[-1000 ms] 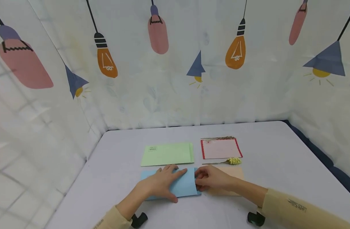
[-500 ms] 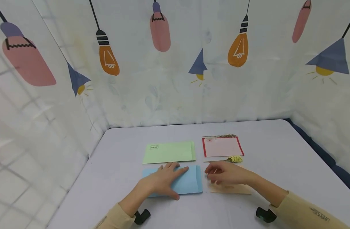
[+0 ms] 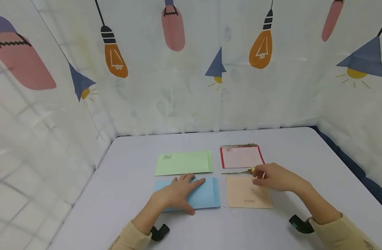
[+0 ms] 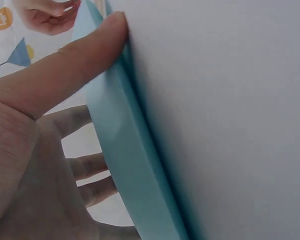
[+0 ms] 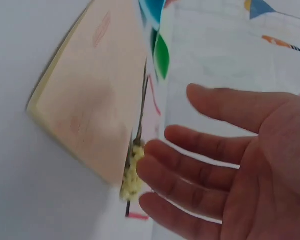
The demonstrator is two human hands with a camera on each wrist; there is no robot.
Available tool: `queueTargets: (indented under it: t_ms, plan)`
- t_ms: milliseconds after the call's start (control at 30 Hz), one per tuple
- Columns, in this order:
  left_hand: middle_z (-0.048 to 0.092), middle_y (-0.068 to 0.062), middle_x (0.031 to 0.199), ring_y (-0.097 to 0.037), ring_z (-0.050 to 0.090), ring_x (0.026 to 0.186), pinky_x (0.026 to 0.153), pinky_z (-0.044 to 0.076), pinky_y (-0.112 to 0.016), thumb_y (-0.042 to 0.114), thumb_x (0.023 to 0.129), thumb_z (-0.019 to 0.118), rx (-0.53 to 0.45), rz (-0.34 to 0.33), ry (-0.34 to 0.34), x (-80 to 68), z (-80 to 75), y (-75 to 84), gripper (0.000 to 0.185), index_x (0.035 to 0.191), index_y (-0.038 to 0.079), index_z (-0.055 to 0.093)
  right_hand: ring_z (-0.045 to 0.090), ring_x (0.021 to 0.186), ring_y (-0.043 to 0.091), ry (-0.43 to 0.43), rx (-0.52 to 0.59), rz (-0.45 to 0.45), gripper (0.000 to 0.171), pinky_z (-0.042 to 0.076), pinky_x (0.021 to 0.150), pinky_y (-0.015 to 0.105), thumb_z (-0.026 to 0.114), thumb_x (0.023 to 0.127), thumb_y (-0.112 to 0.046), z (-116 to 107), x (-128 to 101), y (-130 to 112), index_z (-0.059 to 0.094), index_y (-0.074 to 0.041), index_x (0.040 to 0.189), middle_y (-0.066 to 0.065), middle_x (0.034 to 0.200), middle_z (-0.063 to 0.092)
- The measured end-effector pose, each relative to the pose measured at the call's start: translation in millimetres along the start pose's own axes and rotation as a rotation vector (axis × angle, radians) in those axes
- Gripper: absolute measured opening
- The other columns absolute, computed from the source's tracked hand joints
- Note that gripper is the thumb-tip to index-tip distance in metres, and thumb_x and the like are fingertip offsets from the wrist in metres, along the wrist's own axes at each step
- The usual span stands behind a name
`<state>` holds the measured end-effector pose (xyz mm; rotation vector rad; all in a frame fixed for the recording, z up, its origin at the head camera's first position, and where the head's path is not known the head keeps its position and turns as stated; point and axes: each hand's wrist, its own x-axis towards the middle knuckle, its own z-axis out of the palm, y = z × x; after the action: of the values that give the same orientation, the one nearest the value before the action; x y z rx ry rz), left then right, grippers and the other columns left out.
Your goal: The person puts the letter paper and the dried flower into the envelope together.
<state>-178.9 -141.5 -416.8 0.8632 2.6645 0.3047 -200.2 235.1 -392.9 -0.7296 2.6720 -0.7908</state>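
My left hand point(image 3: 178, 195) lies with spread fingers on a blue envelope point(image 3: 208, 196). In the left wrist view its thumb sits along the near edge of the envelope. To the right is a peach card point(image 3: 242, 194), with a faint oval mark near its front edge. My right hand point(image 3: 278, 177) hovers over that card's far right corner, fingers loosely bent and holding nothing. Nearest to its fingertips is a yellow dried flower point(image 5: 133, 175), partly covered by the hand in the head view, its thin stem pointing left.
A green envelope point(image 3: 183, 164) lies behind the blue one. Behind the flower are a pink card point(image 3: 240, 158) with a red border and a thin dried sprig point(image 3: 239, 145) along its far edge. A lamp-patterned curtain point(image 3: 184, 97) stands behind the white table point(image 3: 137, 156).
My right hand has left the blue envelope's right end and moved right and away from me, over the peach card to the yellow flower. The left hand stays on the blue envelope.
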Motion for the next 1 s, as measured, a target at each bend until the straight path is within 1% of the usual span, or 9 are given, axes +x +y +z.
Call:
queueTargets:
  t_ms: [67, 200, 400, 533, 700, 867, 1000]
  plan:
    - [0.035, -0.008, 0.154, -0.030, 0.033, 0.142, 0.114, 0.028, -0.063, 0.041, 0.077, 0.091, 0.000, 0.003, 0.004, 0.5, -1.3, 0.0, 0.103, 0.162, 0.026, 0.035, 0.057, 0.079, 0.012, 0.015, -0.055, 0.051, 0.018, 0.049, 0.068, 0.033, 0.077, 0.092, -0.026, -3.8, -2.1, 1.9, 0.067, -0.012, 0.098, -0.006, 0.088, 0.062]
    - [0.034, -0.008, 0.154, -0.031, 0.032, 0.142, 0.114, 0.027, -0.064, 0.041, 0.077, 0.091, 0.005, 0.004, 0.008, 2.0, -2.6, -0.4, 0.103, 0.162, 0.026, 0.035, 0.055, 0.079, 0.016, 0.016, -0.144, 0.136, 0.027, 0.048, 0.068, 0.036, 0.082, 0.087, -0.028, -6.2, -3.9, 7.2, 0.067, -0.010, 0.099, -0.003, 0.089, 0.060]
    - [0.033, -0.009, 0.155, -0.030, 0.030, 0.144, 0.115, 0.025, -0.064, 0.041, 0.076, 0.092, -0.017, -0.011, -0.002, 0.8, -1.1, 1.1, 0.104, 0.162, 0.027, 0.034, 0.058, 0.080, 0.018, 0.004, -0.212, 0.210, 0.038, 0.051, 0.069, 0.040, 0.086, 0.083, -0.029, 1.9, 2.1, 13.5, 0.068, -0.006, 0.107, 0.001, 0.092, 0.063]
    - [0.034, -0.008, 0.155, -0.029, 0.030, 0.145, 0.115, 0.026, -0.063, 0.042, 0.077, 0.092, -0.004, -0.007, -0.011, 0.8, 0.4, 1.5, 0.104, 0.162, 0.028, 0.034, 0.058, 0.080, 0.019, -0.012, -0.241, 0.262, 0.042, 0.052, 0.070, 0.042, 0.088, 0.080, -0.028, 9.2, 2.5, 12.9, 0.069, -0.004, 0.110, 0.001, 0.090, 0.064]
    - [0.033, -0.008, 0.156, -0.029, 0.030, 0.145, 0.116, 0.025, -0.063, 0.041, 0.077, 0.092, -0.006, -0.016, -0.004, 1.0, 1.1, 2.9, 0.104, 0.162, 0.028, 0.034, 0.058, 0.084, 0.021, 0.012, -0.255, 0.259, 0.042, 0.052, 0.073, 0.045, 0.088, 0.078, -0.024, 13.4, 1.3, 14.1, 0.069, -0.005, 0.110, 0.002, 0.094, 0.064]
    - [0.034, -0.008, 0.155, -0.030, 0.030, 0.145, 0.115, 0.026, -0.064, 0.040, 0.076, 0.092, -0.023, -0.019, -0.004, -0.6, 2.9, 3.8, 0.103, 0.162, 0.027, 0.036, 0.056, 0.081, 0.019, 0.000, -0.226, 0.271, 0.039, 0.051, 0.071, 0.042, 0.089, 0.078, -0.021, 15.0, 1.6, 14.0, 0.068, -0.008, 0.108, 0.001, 0.091, 0.062]
    - [0.034, -0.009, 0.155, -0.030, 0.030, 0.145, 0.114, 0.027, -0.064, 0.041, 0.076, 0.092, -0.006, -0.019, 0.007, -1.4, 3.3, 3.7, 0.104, 0.162, 0.027, 0.035, 0.055, 0.080, 0.019, 0.005, -0.221, 0.243, 0.036, 0.051, 0.070, 0.040, 0.088, 0.079, -0.018, 15.2, 3.6, 13.3, 0.067, -0.007, 0.105, 0.000, 0.089, 0.061]
